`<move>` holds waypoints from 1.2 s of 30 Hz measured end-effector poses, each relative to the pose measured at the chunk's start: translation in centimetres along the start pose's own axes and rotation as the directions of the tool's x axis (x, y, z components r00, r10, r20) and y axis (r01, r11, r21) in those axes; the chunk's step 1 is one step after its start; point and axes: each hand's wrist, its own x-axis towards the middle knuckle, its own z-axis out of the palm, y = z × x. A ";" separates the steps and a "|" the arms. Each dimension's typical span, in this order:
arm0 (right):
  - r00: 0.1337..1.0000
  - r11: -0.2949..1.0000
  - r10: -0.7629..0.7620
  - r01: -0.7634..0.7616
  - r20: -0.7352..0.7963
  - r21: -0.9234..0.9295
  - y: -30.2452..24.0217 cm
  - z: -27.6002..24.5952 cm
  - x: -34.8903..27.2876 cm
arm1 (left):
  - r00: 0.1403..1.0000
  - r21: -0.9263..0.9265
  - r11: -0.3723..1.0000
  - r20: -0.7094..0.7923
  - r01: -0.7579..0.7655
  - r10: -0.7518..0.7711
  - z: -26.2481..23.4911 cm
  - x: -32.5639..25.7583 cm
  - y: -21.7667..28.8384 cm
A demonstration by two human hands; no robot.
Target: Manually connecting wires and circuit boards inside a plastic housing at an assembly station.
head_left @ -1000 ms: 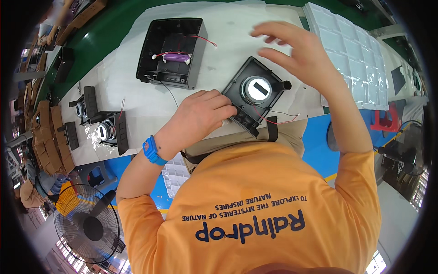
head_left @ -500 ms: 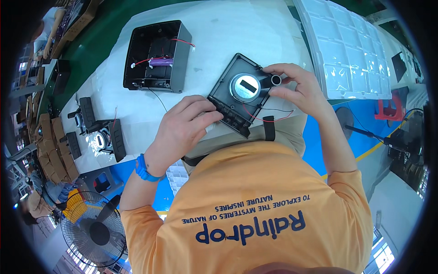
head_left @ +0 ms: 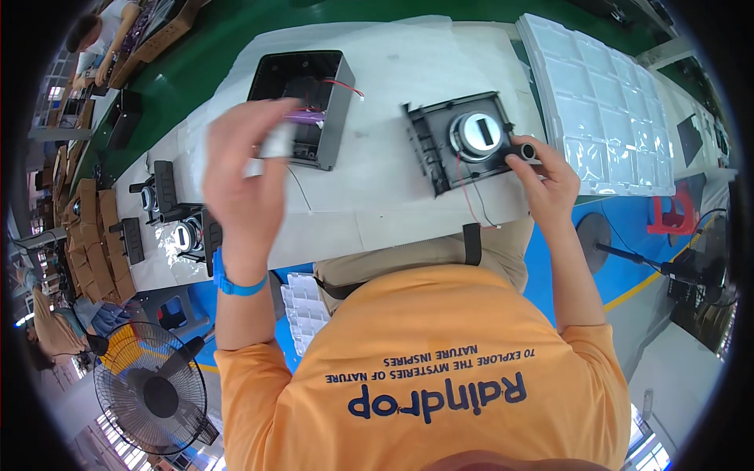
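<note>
Black plastic fills my right hand: my fingers pinch the right edge of the speaker panel, by its small round port, near the table's front edge, silver speaker cone facing up. My left hand is raised and blurred, fingers loosely closed around a small pale piece before the open black housing. Half a second ago it rested on the panel.

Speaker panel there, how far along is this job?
Done: the round speaker sits in the black panel. In hand: right hand holds the panel's corner; left hand is raised with a small white part, blurred. Left: red wire hangs loose, and the open black housing sits apart.
</note>
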 end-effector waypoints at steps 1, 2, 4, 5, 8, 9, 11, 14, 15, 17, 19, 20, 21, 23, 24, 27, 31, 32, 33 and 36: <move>0.997 0.998 0.062 -0.062 -0.045 0.002 0.4 -0.1 0.0 | 0.978 -0.073 0.985 -0.130 0.156 -0.164 -0.4 -0.7 -0.9; 0.989 0.992 0.123 -0.122 -0.083 0.013 0.8 0.1 0.2 | 0.912 -0.157 0.942 -0.246 0.297 -0.329 -0.7 -1.8 -1.9; 0.988 0.994 0.110 -0.110 -0.107 0.006 1.4 0.3 0.7 | 0.871 -0.181 0.911 -0.273 0.371 -0.409 -1.6 -3.8 -3.7; 0.985 0.994 0.109 -0.111 -0.135 -0.007 1.6 0.6 1.0 | 0.899 -0.125 0.908 -0.138 0.401 -0.416 -1.9 -4.8 -4.3; 0.974 0.978 0.176 -0.190 -0.141 -0.091 0.8 1.0 2.0 | 0.910 0.011 0.913 0.076 0.408 -0.408 -1.9 -5.5 -3.4; 0.975 0.978 0.171 -0.186 -0.144 -0.092 0.8 1.0 2.4 | 0.939 0.049 0.951 0.148 0.307 -0.310 -1.5 -5.1 -2.8; 0.967 0.973 0.215 -0.223 -0.140 -0.050 0.8 0.4 2.5 | 0.945 0.103 0.982 0.274 0.156 -0.179 -1.2 -3.7 -1.7; 0.982 0.985 0.144 -0.154 -0.118 -0.074 -0.5 0.3 2.9 | 0.944 0.292 0.951 0.271 0.107 -0.189 -4.5 -1.6 -3.2; 0.988 0.974 0.133 -0.144 -0.075 -0.174 -0.6 -0.2 2.3 | 0.932 0.322 0.943 0.313 0.077 -0.183 -6.2 -1.3 -3.9; 0.988 0.969 0.147 -0.152 -0.041 -0.194 -0.2 0.2 2.4 | 0.884 0.312 0.950 0.451 -0.022 -0.128 -6.2 -1.6 -7.8; 0.984 0.978 0.175 -0.176 -0.019 -0.109 -0.2 -0.2 2.2 | 0.793 0.367 0.922 0.595 -0.124 -0.130 -6.0 -0.2 -8.1; 0.979 0.971 0.202 -0.195 0.038 -0.135 -0.9 -0.8 2.1 | 0.767 0.390 0.895 0.635 -0.218 -0.090 -6.0 0.1 -8.0; 0.967 0.962 0.234 -0.216 0.099 -0.166 -1.5 -1.2 2.3 | 0.728 0.425 0.854 0.680 -0.301 -0.082 -6.2 0.8 -8.2; 0.979 0.966 0.194 -0.180 0.063 -0.186 -2.2 -2.8 1.8 | 0.686 0.383 0.801 0.726 -0.460 0.047 -5.7 3.2 -7.8; 0.986 0.966 0.159 -0.146 0.045 -0.214 -2.4 -3.6 1.7 | 0.621 0.331 0.734 0.768 -0.593 0.156 -5.4 4.0 -7.5; 0.989 0.965 0.146 -0.141 0.007 -0.222 -2.5 -6.3 2.3 | 0.444 0.218 0.562 0.843 -0.798 0.304 -4.0 5.0 -8.0; 0.996 0.950 0.071 -0.083 -0.054 -0.301 -1.1 -12.2 5.4 | 0.388 0.100 0.621 0.853 -0.777 0.349 -4.0 4.2 -11.3; 0.992 0.945 0.083 -0.108 -0.091 -0.309 0.0 -14.2 6.0 | 0.371 0.083 0.620 0.860 -0.780 0.351 -4.7 4.9 -10.9; 0.982 0.924 0.101 -0.152 -0.160 -0.350 2.2 -16.8 6.6 | 0.373 0.071 0.628 0.853 -0.775 0.365 -5.0 5.3 -9.9; 0.900 0.803 0.217 -0.384 -0.378 -0.455 8.3 -25.3 7.2 | 0.422 0.105 0.692 0.854 -0.714 0.306 -5.3 4.1 -7.1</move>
